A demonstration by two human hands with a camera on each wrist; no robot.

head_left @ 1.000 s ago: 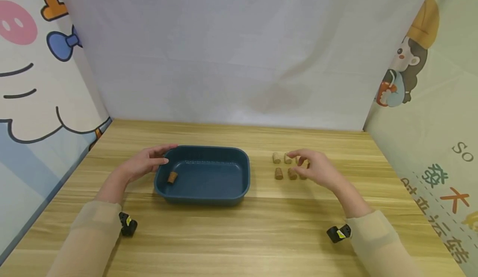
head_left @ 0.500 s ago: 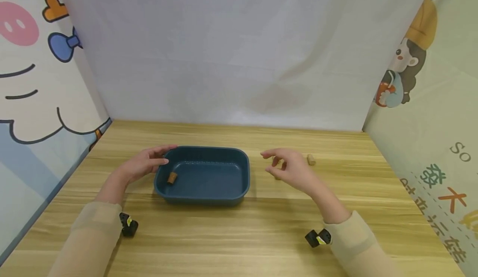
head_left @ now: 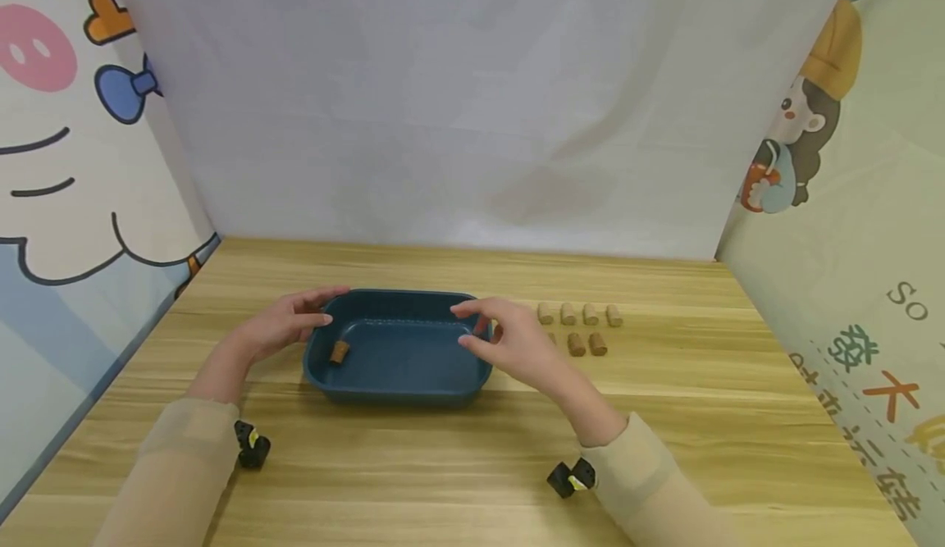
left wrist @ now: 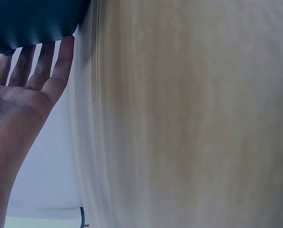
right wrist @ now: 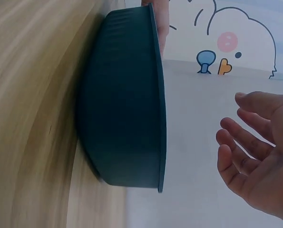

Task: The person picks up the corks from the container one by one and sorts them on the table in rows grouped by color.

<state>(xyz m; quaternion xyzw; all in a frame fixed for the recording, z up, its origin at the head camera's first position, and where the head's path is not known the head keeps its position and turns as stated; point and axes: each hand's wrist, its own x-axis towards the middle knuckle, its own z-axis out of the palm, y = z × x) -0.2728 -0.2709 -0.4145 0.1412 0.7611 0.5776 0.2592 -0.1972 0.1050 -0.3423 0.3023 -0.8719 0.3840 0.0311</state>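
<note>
A dark blue rectangular tray (head_left: pixel 399 395) stands on the wooden table, with one brown cork (head_left: pixel 340 353) lying at its left end. My left hand (head_left: pixel 284 325) touches the tray's left end. In the left wrist view its extended fingers (left wrist: pixel 60 71) meet the outer wall. My right hand (head_left: pixel 517 346) hovers over the tray's right rim. Its fingers are loosely bent, thumb and index apart, and nothing shows between them in the right wrist view. Two rows of corks are on the table right of the tray: lighter ones (head_left: pixel 568 313) behind, darker ones (head_left: pixel 576 344) in front, partly covered by my right hand.
The wooden table (head_left: pixel 413 481) runs back to a white cloth (head_left: pixel 458 120). Cartoon-printed sheets (head_left: pixel 812 202) enclose the sides. A small black camera (head_left: pixel 572 478) sits at my right wrist, another black camera (head_left: pixel 253 445) at my left.
My right hand has moved left from above the corks to the tray's right rim, uncovering most corks. The left hand, tray and cork inside it have stayed put.
</note>
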